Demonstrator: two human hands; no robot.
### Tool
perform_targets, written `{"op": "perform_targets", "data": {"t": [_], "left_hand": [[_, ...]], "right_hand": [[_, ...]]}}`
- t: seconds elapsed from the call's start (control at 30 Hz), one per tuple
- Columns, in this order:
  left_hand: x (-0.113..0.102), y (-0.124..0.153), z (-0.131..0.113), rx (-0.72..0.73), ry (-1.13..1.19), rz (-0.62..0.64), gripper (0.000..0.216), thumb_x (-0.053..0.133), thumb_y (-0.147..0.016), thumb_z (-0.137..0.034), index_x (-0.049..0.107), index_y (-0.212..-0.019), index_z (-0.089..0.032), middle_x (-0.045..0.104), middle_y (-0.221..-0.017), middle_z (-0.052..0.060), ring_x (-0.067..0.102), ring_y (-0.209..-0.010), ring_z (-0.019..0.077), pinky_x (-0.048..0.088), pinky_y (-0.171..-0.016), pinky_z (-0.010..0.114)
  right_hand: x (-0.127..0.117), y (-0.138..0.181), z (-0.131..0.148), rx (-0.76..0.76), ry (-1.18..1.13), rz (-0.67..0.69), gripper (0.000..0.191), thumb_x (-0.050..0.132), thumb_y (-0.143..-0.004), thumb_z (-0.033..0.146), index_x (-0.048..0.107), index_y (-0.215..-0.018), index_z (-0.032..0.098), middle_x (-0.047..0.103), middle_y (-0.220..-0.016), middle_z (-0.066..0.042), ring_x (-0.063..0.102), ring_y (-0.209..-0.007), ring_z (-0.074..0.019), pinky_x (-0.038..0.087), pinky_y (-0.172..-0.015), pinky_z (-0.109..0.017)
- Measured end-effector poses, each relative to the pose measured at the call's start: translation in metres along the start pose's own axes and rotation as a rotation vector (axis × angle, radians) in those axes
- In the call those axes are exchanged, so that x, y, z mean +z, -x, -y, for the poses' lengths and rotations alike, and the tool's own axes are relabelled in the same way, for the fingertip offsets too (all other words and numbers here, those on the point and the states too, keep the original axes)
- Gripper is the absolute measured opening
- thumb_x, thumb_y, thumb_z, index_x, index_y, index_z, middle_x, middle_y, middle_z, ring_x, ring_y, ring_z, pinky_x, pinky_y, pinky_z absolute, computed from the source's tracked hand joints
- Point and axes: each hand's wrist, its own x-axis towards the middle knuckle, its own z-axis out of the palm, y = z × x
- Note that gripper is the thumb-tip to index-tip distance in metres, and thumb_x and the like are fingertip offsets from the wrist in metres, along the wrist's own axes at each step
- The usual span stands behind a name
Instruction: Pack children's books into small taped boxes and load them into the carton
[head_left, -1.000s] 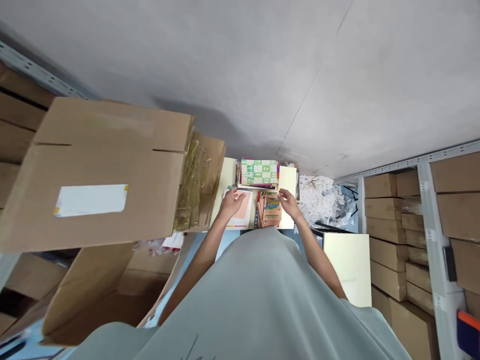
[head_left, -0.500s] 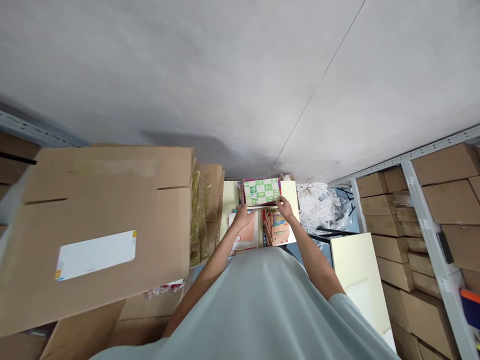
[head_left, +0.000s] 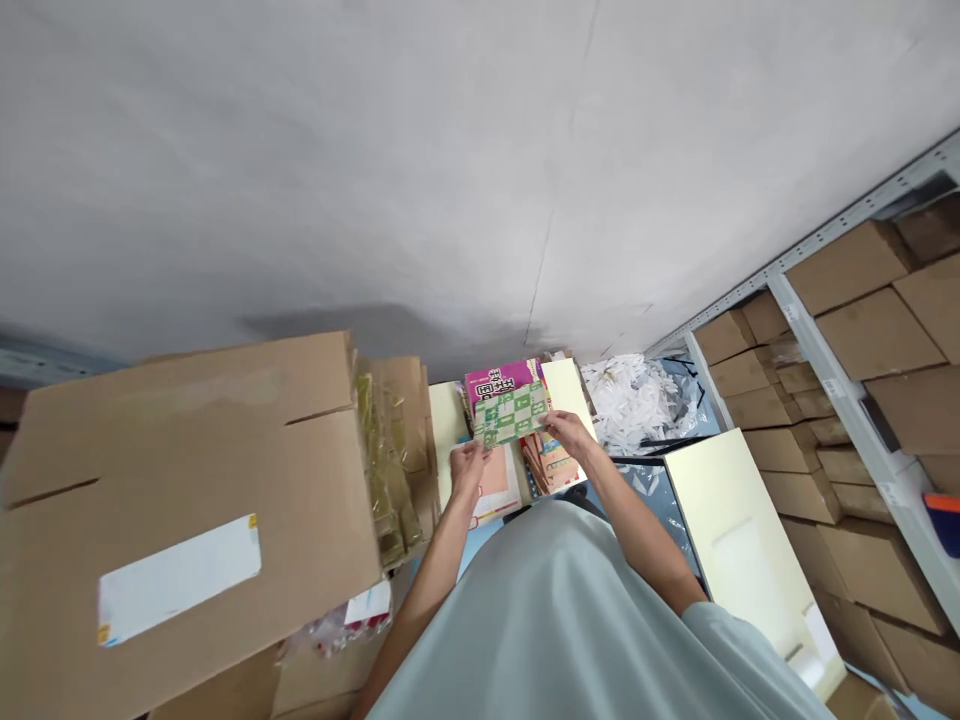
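Between my two hands is a green-and-white checkered sheet (head_left: 512, 412) printed with letters or figures, slightly tilted. My left hand (head_left: 469, 468) pinches its lower left corner, while my right hand (head_left: 568, 432) grips the right edge. Behind the sheet lies a purple book (head_left: 487, 383) with large dark characters on its cover, partly hidden by the sheet. Below, nearer my body, are several orange booklets (head_left: 556, 467) in a stack. A white page with an orange panel (head_left: 496, 478) lies under my left hand's side.
A large cardboard box (head_left: 315, 480) stands at the left, with folded cardboard and yellow tape beside it. White paper scraps (head_left: 630, 400) fill a container behind right. A pale board (head_left: 750, 530) is at my right, near shelves of cardboard boxes (head_left: 885, 440). A wall rises ahead.
Both hands have drawn the checkered sheet toward my body and tilted it, off the purple book, whose cover now shows. The view has turned slightly.
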Motion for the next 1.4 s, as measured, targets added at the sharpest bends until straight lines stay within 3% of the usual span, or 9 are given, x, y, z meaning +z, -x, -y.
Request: {"op": "perform_targets", "data": {"t": [0.1,0.17,0.4,0.63,0.77,0.87,1.0,1.2,1.4], "left_hand": [[0.018,0.006,-0.006,-0.018,0.101,-0.044,0.042,0.085,-0.089,-0.055,0.056,-0.095,-0.026,0.075,-0.094,0.006,0.080,-0.097,0.0239,0.064,-0.105,0.047],[0.040,0.016,-0.009,-0.018,0.171,0.024,0.035,0.082,-0.091,-0.049,0.058,-0.099,-0.025,0.078,-0.104,0.008,0.080,-0.106,0.0219,0.064,-0.109,0.044],[0.153,0.112,0.018,-0.340,0.119,0.636,0.034,0.082,-0.091,-0.053,0.070,-0.105,-0.024,0.081,-0.133,0.015,0.072,-0.138,0.0323,0.063,-0.118,0.047],[0.253,0.216,0.060,-0.327,-0.108,0.997,0.045,0.092,-0.080,-0.045,0.073,-0.116,-0.026,0.082,-0.134,0.011,0.077,-0.128,0.0331,0.065,-0.111,0.049],[0.326,0.264,0.070,-0.198,-0.221,1.122,0.052,0.090,-0.078,-0.045,0.075,-0.122,-0.021,0.083,-0.129,0.014,0.078,-0.126,0.0348,0.065,-0.107,0.048],[0.378,0.301,0.078,-0.131,-0.290,1.174,0.054,0.089,-0.077,-0.046,0.078,-0.121,-0.019,0.085,-0.126,0.014,0.076,-0.129,0.0373,0.065,-0.106,0.046],[0.433,0.353,0.091,-0.092,-0.393,1.244,0.056,0.094,-0.072,-0.049,0.081,-0.117,-0.017,0.086,-0.122,0.012,0.076,-0.129,0.0391,0.066,-0.104,0.044],[0.477,0.410,0.115,-0.178,-0.572,1.290,0.063,0.098,-0.070,-0.057,0.081,-0.115,-0.017,0.087,-0.118,0.012,0.080,-0.118,0.0362,0.067,-0.098,0.042],[0.507,0.415,0.122,-0.215,-0.697,1.353,0.062,0.101,-0.064,-0.059,0.081,-0.105,-0.018,0.087,-0.117,0.012,0.081,-0.111,0.0340,0.065,-0.094,0.039]], "right_hand": [[-0.017,0.041,-0.004,0.001,-0.105,-0.034,0.037,0.093,-0.055,0.036,0.063,-0.073,0.024,0.074,-0.077,0.002,0.065,-0.073,-0.0140,0.049,-0.066,-0.024],[-0.038,0.074,-0.008,-0.004,-0.171,-0.074,0.035,0.091,-0.057,0.030,0.062,-0.076,0.024,0.074,-0.081,0.003,0.065,-0.076,-0.0138,0.046,-0.066,-0.023],[-0.138,0.190,-0.027,-0.081,-0.395,-0.435,0.037,0.092,-0.065,0.034,0.064,-0.088,0.026,0.078,-0.092,0.001,0.065,-0.081,-0.0170,0.046,-0.065,-0.025],[-0.230,0.280,-0.080,-0.154,-0.528,-0.645,0.043,0.095,-0.070,0.047,0.063,-0.089,0.027,0.080,-0.092,0.000,0.069,-0.076,-0.0170,0.054,-0.068,-0.028],[-0.310,0.324,-0.093,-0.208,-0.521,-0.592,0.055,0.100,-0.069,0.064,0.073,-0.099,0.025,0.085,-0.100,-0.006,0.079,-0.090,-0.0235,0.062,-0.081,-0.035],[-0.384,0.361,-0.097,-0.266,-0.509,-0.703,0.071,0.098,-0.070,0.075,0.079,-0.118,0.025,0.087,-0.112,-0.009,0.082,-0.104,-0.0297,0.065,-0.090,-0.041],[-0.458,0.396,-0.107,-0.309,-0.508,-0.753,0.084,0.100,-0.072,0.067,0.075,-0.141,0.027,0.085,-0.123,-0.009,0.081,-0.110,-0.0271,0.066,-0.098,-0.041],[-0.494,0.390,-0.128,-0.309,-0.533,-0.918,0.065,0.097,-0.078,0.065,0.082,-0.124,0.022,0.083,-0.109,-0.007,0.076,-0.094,-0.0201,0.065,-0.092,-0.036],[-0.503,0.386,-0.132,-0.243,-0.461,-1.100,0.062,0.089,-0.085,0.068,0.082,-0.126,0.022,0.084,-0.116,-0.011,0.078,-0.105,-0.0267,0.067,-0.097,-0.042]]}}
